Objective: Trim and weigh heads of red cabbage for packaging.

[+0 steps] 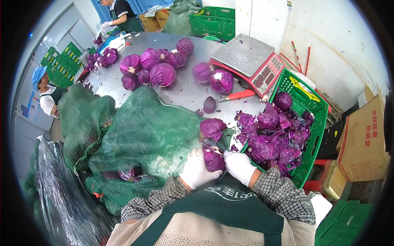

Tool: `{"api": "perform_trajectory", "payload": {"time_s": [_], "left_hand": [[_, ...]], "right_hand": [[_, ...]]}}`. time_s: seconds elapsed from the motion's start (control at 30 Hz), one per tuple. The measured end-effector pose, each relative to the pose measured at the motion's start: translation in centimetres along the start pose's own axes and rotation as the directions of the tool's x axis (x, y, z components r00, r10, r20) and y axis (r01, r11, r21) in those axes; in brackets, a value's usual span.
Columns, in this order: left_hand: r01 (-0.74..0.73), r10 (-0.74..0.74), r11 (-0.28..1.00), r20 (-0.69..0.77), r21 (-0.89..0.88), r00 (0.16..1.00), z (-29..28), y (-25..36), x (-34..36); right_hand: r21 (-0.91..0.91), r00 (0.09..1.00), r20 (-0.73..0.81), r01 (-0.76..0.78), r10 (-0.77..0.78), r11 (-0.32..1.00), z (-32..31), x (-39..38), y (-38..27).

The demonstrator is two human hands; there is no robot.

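Observation:
In white gloves, my left hand [196, 170] grips a purple cabbage [213, 160] at the bottom middle. My right hand [240, 167] is curled against that cabbage's right side; what its fingers pinch is too hidden to make out. Just above sits another cabbage [211, 128], beside the edge of a green mesh sack [139, 135]. To the right, a green crate [310, 139] holds torn purple leaves [266, 147] and cabbage. Behind them a red-handled knife [242, 95] lies on the metal table [180, 98], next to a small cabbage [209, 105].
Several cabbages [162, 74] and a red scale [260, 82] occupy the table's back. Two co-workers [129, 22] [47, 98] are at back and left. Green crates [211, 20], cardboard [359, 139] at right, and plastic wrap [61, 184] at lower left surround me.

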State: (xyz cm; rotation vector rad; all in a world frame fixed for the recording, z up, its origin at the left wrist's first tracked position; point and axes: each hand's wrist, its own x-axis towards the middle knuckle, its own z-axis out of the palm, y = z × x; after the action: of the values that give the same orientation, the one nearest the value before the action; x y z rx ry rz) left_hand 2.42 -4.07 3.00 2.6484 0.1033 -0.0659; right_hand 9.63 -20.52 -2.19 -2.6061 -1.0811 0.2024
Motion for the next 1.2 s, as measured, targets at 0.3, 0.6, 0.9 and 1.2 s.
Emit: {"api": "perform_trajectory", "payload": {"time_s": [0.3,0.6,0.9,1.2], "left_hand": [[-0.191,0.179,0.975,-0.116,-0.109,0.977,1.3,-3.8,-2.1],[0.020,-0.013,-0.147,0.022,-0.989,1.000,-0.2,-3.1,-0.1],[0.447,0.372,-0.750,0.248,-0.487,0.894,-2.6,-0.5,9.2],[0.481,0.407,-0.605,0.273,-0.634,0.872,-5.7,2.8,21.6]], "right_hand": [[0.392,0.949,-0.312,0.087,0.044,0.916,-1.5,-2.6,5.1],[0.995,0.957,0.096,-0.081,0.274,-0.065,-2.4,-7.6,0.7],[0.966,0.932,0.240,-0.200,0.273,-0.167,-1.2,-8.2,1.6],[0.957,0.889,0.290,-0.274,0.356,-0.095,1.3,-6.4,3.1]]}}
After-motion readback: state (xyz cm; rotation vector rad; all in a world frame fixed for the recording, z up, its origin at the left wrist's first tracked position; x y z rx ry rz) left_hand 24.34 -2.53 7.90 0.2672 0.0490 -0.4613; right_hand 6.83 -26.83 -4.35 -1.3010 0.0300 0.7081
